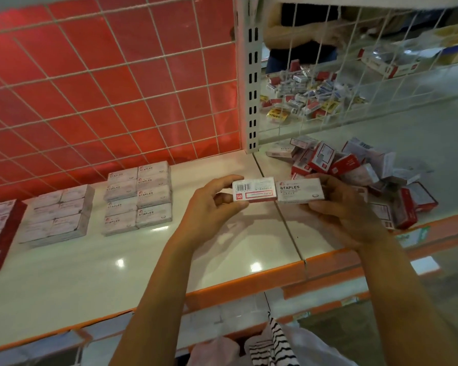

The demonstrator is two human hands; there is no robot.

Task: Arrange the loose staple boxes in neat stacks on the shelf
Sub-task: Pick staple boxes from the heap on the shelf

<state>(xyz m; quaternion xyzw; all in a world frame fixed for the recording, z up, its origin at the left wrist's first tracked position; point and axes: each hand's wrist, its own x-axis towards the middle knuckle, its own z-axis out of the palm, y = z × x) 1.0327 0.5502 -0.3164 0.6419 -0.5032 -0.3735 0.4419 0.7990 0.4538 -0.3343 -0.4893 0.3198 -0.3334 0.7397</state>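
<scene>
Above the shelf (143, 260), near its front edge: left hand (212, 204) pinches one staple box (254, 190), barcode face up. Right hand (339, 207) pinches a second box (300, 191), "STAPLES" face up. The two meet end to end. Loose heap (354, 167) lies just right; finished stacks (139, 196) sit well left. Judgement: stiff card, likely dense for its size, smooth faces may slide. Grip across the long edges, thumb opposite fingers, clear of end flaps.
</scene>
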